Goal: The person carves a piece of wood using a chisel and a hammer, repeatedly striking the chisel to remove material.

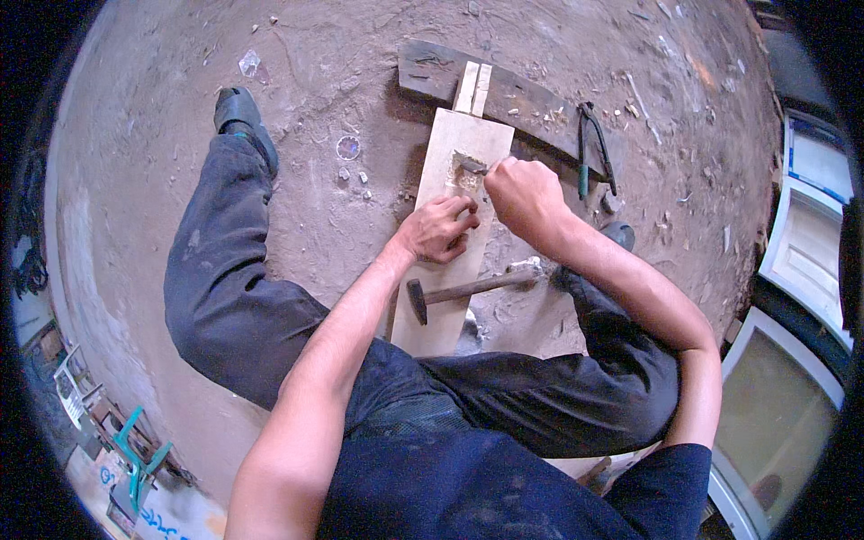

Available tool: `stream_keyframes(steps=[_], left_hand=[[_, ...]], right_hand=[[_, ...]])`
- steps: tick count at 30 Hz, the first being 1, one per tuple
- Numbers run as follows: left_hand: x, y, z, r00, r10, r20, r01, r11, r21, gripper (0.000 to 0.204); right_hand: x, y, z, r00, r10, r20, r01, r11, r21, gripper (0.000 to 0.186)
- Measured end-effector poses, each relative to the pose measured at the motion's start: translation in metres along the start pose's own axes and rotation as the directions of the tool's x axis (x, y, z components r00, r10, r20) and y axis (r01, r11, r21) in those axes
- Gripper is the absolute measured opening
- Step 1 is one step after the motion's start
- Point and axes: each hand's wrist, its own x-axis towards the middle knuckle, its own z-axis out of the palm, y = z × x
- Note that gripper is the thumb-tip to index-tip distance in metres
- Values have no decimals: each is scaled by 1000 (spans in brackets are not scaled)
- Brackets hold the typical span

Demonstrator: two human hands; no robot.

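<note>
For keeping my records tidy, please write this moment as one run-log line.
left hand: on wooden board | right hand: gripping metal tool at board's recess | hammer: lying across board | pliers-like tool: on ground

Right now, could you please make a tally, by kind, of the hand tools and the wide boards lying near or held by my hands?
Hammer: 1
Pliers-like tool: 1
Chisel-like tool, in the right hand: 1
Boards, light and dark: 2
Total: 5
</note>
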Motion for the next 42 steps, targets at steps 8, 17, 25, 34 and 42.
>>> stream_keyframes(steps=[8,17,25,34,42], left_hand=[[-6,-10,7,989,6,150,-18,997,79,42],[2,5,1,993,-15,114,-3,988,154,54],[5,11,-4,988,29,153,-66,968,242,53],[14,26,-10,999,-39,-17,41,987,153,33],[49,35,-2,874,-158,-460,143,987,-67,78]], right_hand=[[-5,-29,46,972,128,-195,-162,973,-167,12],[-16,-10,29,995,-18,-95,18,1000,-4,17],[-18,24,22,996,-14,-88,21,996,87,15],[-9,13,22,990,60,-129,-34,981,192,19],[-4,20,8,945,-35,326,-277,445,852,27]])
